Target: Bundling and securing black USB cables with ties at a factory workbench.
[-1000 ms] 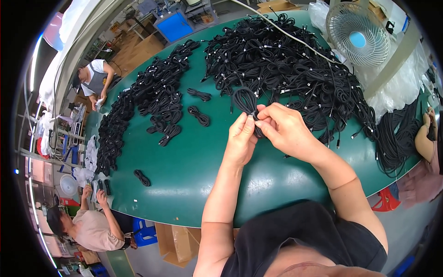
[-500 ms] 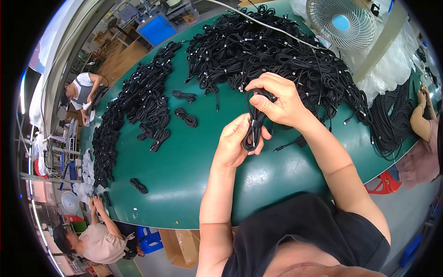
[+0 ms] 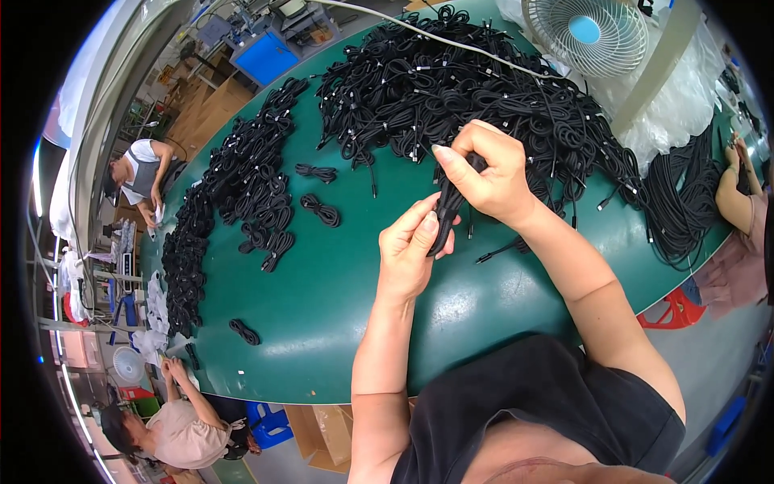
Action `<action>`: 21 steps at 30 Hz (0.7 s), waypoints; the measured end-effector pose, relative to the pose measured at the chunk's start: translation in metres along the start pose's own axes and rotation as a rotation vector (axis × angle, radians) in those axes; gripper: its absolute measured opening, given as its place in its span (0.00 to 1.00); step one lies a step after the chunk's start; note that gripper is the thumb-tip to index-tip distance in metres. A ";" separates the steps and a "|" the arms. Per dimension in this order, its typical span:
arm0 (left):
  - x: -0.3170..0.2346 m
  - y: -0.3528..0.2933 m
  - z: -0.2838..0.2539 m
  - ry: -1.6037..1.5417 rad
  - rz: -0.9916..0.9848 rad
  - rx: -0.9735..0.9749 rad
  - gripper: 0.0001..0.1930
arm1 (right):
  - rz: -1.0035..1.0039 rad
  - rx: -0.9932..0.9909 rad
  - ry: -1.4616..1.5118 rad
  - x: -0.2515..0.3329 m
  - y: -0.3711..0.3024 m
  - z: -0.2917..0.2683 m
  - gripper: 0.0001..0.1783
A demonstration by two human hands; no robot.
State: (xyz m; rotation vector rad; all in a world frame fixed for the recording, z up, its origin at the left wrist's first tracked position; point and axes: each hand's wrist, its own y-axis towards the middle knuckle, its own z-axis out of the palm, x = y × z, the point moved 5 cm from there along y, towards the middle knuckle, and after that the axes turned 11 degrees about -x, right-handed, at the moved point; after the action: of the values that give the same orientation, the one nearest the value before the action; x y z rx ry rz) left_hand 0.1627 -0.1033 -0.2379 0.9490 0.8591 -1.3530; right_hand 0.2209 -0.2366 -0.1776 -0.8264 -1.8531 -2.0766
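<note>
A coiled black cable (image 3: 446, 211) is held up between my two hands over the green table (image 3: 339, 306). My left hand (image 3: 409, 246) is closed round its lower end, thumb laid along the bundle. At the upper end my right hand (image 3: 493, 172) has its fingers curled round the coil, with the thumb pointing up and left. The cable's middle looks bound, but the fingers hide much of it. Beyond my hands lies a large heap of black cables (image 3: 395, 105) with silvery plugs. A few tied cable bundles (image 3: 321, 210) lie apart to the left.
A long row of bundled cables (image 3: 189, 250) runs down the left side. Back right stand a fan (image 3: 586, 36) and clear plastic bags (image 3: 685, 105), near a thick cable coil (image 3: 685, 206). Co-workers sit at the left edge (image 3: 185, 427) and far right. A white cord (image 3: 435, 36) hangs above the heap.
The cable has turned between my hands, so its loops now show edge-on. My right hand has curled tighter, and my left thumb has shifted onto the bundle. The view has moved slightly.
</note>
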 end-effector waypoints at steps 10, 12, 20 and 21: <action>0.004 0.004 -0.003 -0.063 -0.074 0.024 0.21 | 0.494 0.190 -0.054 -0.023 -0.011 0.013 0.24; -0.003 0.005 -0.003 -0.104 -0.069 0.027 0.26 | 0.664 0.203 -0.003 -0.035 -0.016 0.020 0.29; -0.034 0.006 -0.004 0.832 0.682 0.145 0.30 | 1.506 0.320 0.440 -0.047 -0.072 0.049 0.31; -0.037 0.003 -0.003 0.941 0.779 0.149 0.27 | 1.500 0.414 0.472 -0.040 -0.076 0.053 0.32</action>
State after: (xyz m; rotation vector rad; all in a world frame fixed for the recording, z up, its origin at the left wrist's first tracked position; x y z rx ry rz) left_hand 0.1643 -0.0861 -0.2045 1.8504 0.9045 -0.2489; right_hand 0.2262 -0.1800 -0.2608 -0.9800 -0.7723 -0.7682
